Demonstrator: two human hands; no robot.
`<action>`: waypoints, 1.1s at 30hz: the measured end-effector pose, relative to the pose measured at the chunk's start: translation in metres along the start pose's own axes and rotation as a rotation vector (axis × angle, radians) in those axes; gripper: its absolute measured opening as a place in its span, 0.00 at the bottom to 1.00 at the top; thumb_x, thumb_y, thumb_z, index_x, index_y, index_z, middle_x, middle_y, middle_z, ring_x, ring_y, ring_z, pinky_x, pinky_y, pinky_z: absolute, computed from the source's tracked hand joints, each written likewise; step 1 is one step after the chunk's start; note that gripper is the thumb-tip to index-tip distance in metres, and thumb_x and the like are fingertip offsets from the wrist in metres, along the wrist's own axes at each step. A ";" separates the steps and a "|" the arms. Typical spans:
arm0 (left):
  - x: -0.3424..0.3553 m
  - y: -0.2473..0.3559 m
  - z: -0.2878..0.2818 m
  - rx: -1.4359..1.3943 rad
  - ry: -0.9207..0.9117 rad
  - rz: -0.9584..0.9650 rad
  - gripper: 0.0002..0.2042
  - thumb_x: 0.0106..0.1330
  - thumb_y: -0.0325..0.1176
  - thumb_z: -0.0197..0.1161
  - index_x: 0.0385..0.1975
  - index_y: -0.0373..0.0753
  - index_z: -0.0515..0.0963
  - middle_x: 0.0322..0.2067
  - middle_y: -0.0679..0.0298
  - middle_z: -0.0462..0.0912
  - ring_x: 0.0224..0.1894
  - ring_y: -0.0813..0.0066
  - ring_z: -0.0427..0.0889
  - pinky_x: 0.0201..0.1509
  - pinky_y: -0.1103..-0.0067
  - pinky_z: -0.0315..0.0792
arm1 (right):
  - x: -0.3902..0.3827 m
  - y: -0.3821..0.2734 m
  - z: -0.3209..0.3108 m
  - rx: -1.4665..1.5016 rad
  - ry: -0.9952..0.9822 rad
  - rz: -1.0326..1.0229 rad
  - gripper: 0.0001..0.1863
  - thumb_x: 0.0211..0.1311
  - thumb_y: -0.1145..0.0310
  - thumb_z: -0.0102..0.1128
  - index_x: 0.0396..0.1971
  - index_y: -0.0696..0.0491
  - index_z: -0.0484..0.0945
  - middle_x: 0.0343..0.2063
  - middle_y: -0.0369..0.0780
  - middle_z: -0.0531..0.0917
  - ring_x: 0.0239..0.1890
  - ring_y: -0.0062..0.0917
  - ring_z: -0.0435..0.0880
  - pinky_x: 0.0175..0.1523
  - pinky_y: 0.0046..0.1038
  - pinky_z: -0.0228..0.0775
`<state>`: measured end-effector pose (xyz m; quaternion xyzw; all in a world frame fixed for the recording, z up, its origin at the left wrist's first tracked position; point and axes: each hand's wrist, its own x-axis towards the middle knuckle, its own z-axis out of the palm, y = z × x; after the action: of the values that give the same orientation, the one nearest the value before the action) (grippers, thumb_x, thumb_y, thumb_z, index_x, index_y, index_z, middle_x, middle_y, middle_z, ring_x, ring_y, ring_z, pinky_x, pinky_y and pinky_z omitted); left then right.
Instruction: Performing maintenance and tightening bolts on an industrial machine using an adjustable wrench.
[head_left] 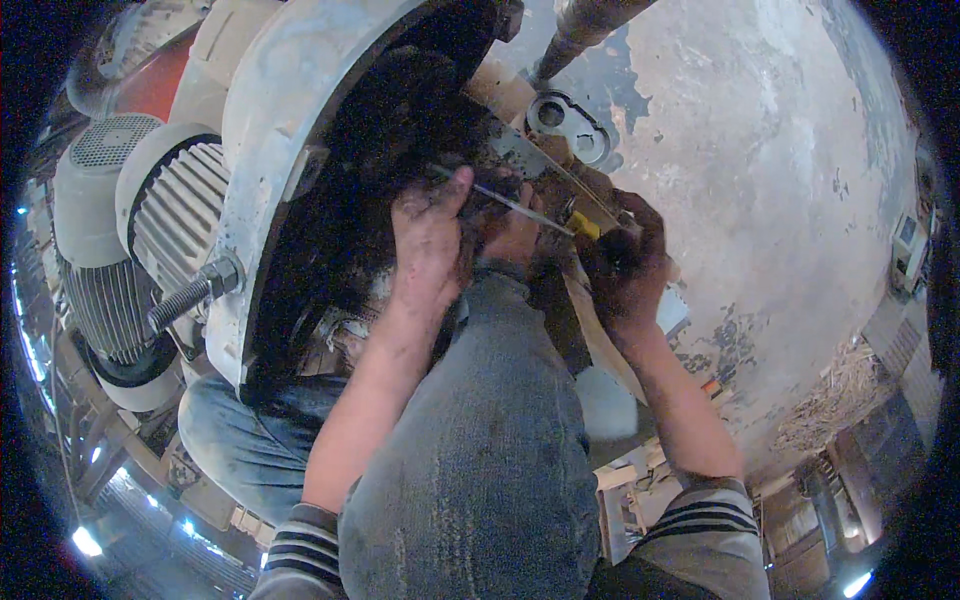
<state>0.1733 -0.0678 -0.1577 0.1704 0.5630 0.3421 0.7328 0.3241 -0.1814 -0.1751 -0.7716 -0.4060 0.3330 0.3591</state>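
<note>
A screwdriver [515, 207] with a long pale shaft and a yellow part by the handle lies slantwise between my hands. My right hand [632, 265] is wrapped round its dark handle end. My left hand [428, 235] is closed, its thumb against the shaft near the far tip; the curled fingers are partly hidden in shadow. Both hands are smeared with black dirt. Beyond the left hand opens the black hollow of a large round metal housing [285, 110]. My bare foot [512, 238], below a jeans leg, rests between the hands.
A threaded bolt with a nut [195, 290] sticks out of the housing's rim. Several finned electric motors [180, 205] stand at the left. Beyond my right hand lies a flat metal part with holes [568, 125] on the worn, stained floor [760, 180]. A thick pole [585, 35] rises at the top.
</note>
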 end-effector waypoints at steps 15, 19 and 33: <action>0.044 -0.063 -0.100 -0.496 0.303 -0.467 0.09 0.63 0.28 0.50 0.39 0.34 0.72 0.37 0.56 0.77 0.39 0.65 0.76 0.46 0.74 0.74 | 0.063 -0.062 0.082 0.350 -0.054 -0.111 0.27 0.43 0.75 0.66 0.44 0.56 0.62 0.29 0.42 0.80 0.34 0.26 0.81 0.40 0.25 0.73; 0.054 -0.068 -0.113 -0.710 0.250 -0.426 0.10 0.61 0.28 0.50 0.40 0.35 0.73 0.38 0.57 0.78 0.39 0.65 0.77 0.46 0.72 0.74 | 0.063 -0.074 0.093 0.491 -0.032 -0.070 0.25 0.44 0.76 0.65 0.42 0.56 0.63 0.30 0.42 0.79 0.33 0.25 0.80 0.38 0.25 0.73; 0.004 -0.044 -0.132 -0.438 0.283 -0.192 0.14 0.65 0.37 0.43 0.41 0.36 0.71 0.36 0.56 0.77 0.38 0.62 0.75 0.40 0.70 0.72 | 0.066 -0.084 0.102 0.421 0.028 -0.087 0.23 0.42 0.79 0.65 0.40 0.58 0.65 0.31 0.41 0.77 0.31 0.23 0.79 0.38 0.23 0.70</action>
<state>0.0631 -0.1138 -0.2290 -0.0958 0.5857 0.4050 0.6955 0.2391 -0.0604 -0.1742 -0.6659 -0.3553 0.3841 0.5318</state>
